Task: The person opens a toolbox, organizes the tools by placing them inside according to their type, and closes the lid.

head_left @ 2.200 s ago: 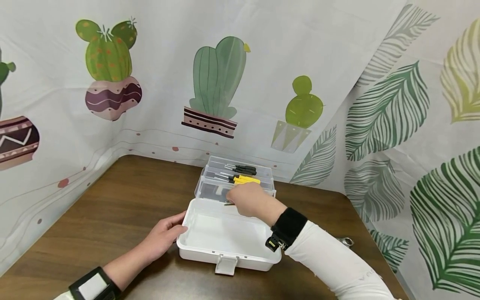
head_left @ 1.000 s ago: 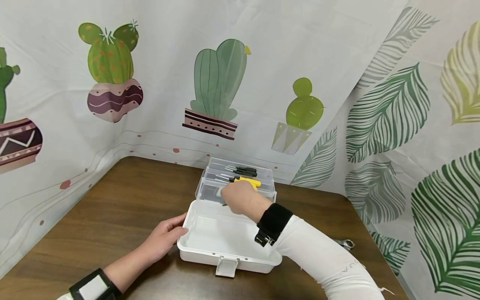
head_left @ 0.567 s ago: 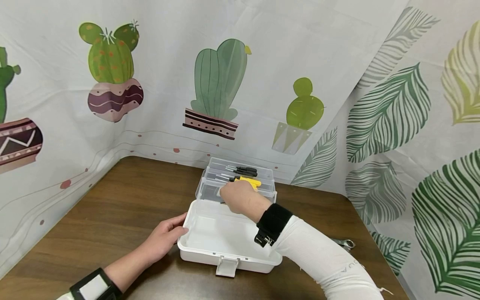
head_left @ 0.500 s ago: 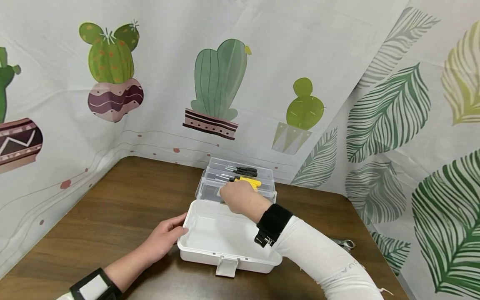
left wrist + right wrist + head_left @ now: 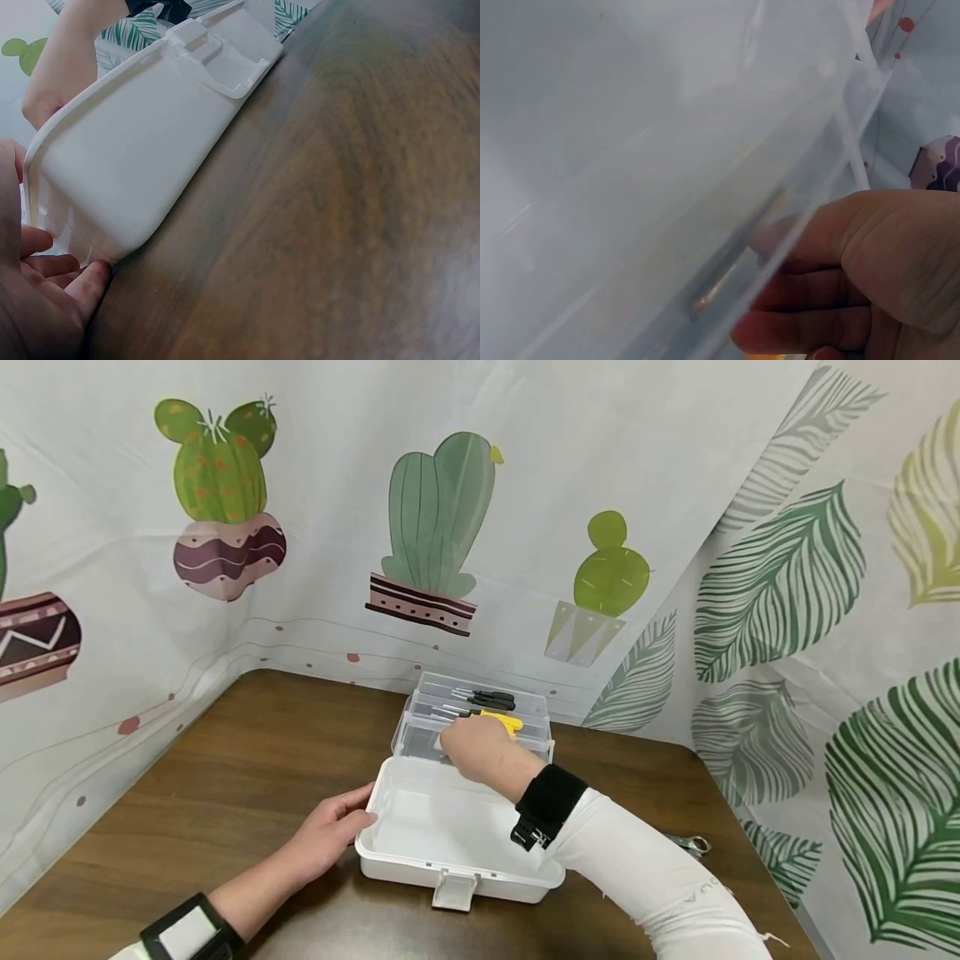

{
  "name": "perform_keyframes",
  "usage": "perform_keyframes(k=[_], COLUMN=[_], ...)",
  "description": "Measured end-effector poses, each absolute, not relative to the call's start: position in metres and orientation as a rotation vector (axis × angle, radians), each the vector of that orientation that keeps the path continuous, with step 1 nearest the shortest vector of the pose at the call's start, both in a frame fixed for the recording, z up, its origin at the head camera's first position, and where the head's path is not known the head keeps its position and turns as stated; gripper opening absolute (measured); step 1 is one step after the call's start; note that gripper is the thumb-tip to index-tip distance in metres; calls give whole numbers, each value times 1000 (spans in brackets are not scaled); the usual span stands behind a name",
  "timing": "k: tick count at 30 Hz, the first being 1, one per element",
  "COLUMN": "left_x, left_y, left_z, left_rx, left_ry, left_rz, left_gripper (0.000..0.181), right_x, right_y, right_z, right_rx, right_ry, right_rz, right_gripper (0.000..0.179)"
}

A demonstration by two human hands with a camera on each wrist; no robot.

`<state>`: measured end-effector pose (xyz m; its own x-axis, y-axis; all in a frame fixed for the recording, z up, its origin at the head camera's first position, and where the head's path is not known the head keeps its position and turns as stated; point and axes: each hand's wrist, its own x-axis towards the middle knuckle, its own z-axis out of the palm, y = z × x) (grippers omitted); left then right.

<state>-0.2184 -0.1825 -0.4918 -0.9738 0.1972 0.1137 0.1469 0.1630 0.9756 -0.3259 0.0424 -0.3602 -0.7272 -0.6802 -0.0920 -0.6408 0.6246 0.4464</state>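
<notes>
Find thin rod [image 5: 721, 280] in clear tray [image 5: 414, 743], lengthwise along wall, at fingertip of right hand [image 5: 480, 750], the nearer; cannot tell whether pinched. Note white box [image 5: 401, 870] gripped by left hand [image 5: 333, 822].

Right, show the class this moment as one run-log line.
left hand: holds white plastic box by left end | right hand: at thin metal rod, grip unclear | yellow-handled screwdrivers: in clear stepped plastic trays
</notes>
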Motion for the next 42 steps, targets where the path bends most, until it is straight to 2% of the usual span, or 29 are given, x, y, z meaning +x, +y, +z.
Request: perform_keyframes(k=[5, 10, 19, 31, 42], left_x=[-218, -218, -219, -221, -222], left_y=[-182, -182, -183, -179, -181], left_z=[-492, -492, -491, -492, -492], left_rx=[338, 344, 341, 330, 307], left_ry=[2382, 2366, 2360, 2368, 2375], left_rz=[1963, 1982, 1984, 1973, 1967], left_gripper=[58, 58, 58, 58, 58], right_x=[-325, -327, -339, -344, -336], right_y=[51, 73, 155, 293, 352], right_z=[-347, -327, -305, -357, -418], right_rx=[1174, 1287, 1230, 746, 338], right_ry=[-2813, -2860, -2986, -3096, -3157], right_rz=[-608, -289, 199, 511, 664], right_gripper=[16, 22, 14, 6, 12])
